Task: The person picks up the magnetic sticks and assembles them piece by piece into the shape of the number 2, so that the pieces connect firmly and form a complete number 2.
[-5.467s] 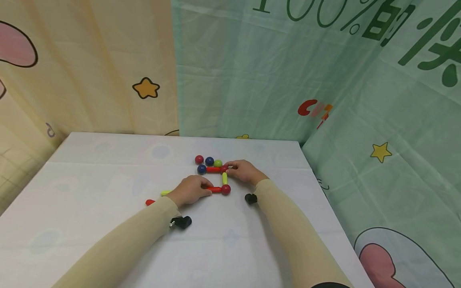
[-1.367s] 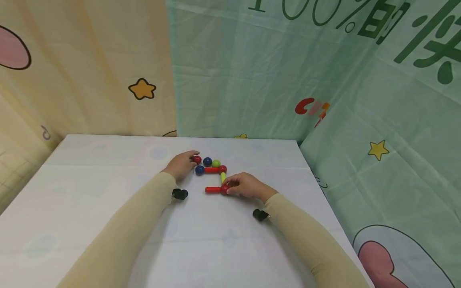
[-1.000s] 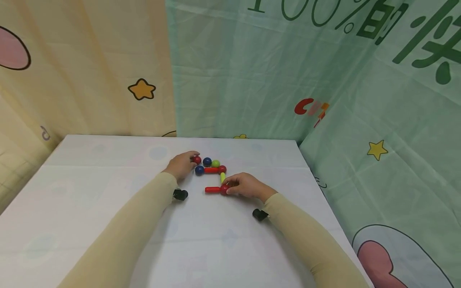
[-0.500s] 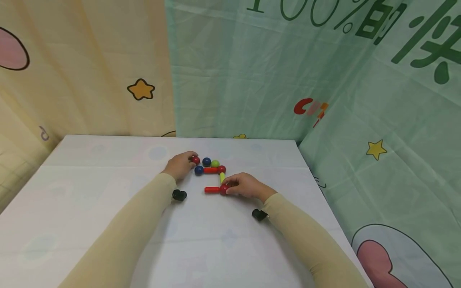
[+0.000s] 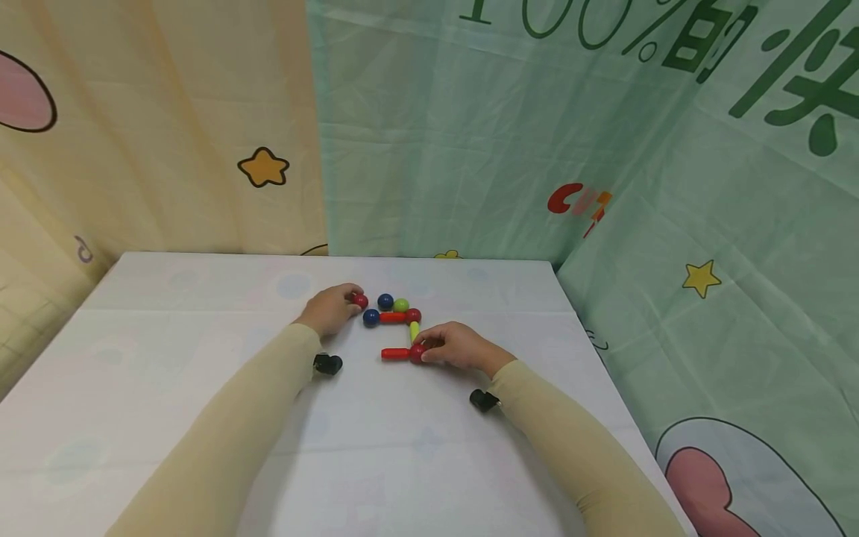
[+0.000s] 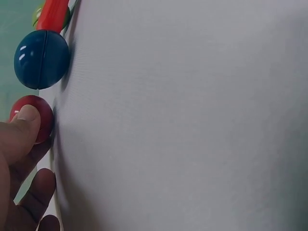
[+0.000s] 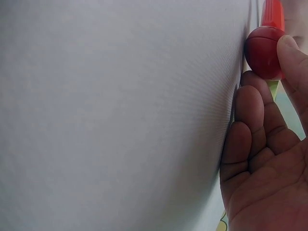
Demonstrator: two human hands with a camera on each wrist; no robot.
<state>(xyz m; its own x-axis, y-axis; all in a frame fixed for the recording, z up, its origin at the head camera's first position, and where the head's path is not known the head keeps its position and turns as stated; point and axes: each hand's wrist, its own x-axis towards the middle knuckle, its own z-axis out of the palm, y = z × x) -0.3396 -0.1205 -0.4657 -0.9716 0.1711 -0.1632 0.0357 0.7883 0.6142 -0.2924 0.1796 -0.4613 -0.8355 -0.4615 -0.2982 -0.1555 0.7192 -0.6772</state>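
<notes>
My left hand (image 5: 329, 309) pinches a loose red ball (image 5: 360, 300) between thumb and fingers, just left of a blue ball (image 5: 371, 318). In the left wrist view, a narrow gap parts this red ball (image 6: 45, 118) from the blue one (image 6: 42, 59). A red rod (image 5: 393, 318) runs from that blue ball to another red ball (image 5: 413, 315). From there a yellow-green rod (image 5: 414, 329) leads down to a nearer red ball (image 7: 263, 53), which the thumb and fingers of my right hand (image 5: 459, 347) hold. A second red rod (image 5: 394, 354) points left from it.
Behind the upper red rod lie a loose blue ball (image 5: 385, 302) and a green ball (image 5: 400, 305). The white-covered table (image 5: 416, 462) ends at patterned cloth walls behind and on the right. A black wrist device (image 5: 328, 364) sits under the left sleeve.
My left hand went from the nearer red rod to the loose red ball and has drawn it slightly left. My right hand moved from the upper red ball down to the nearer one.
</notes>
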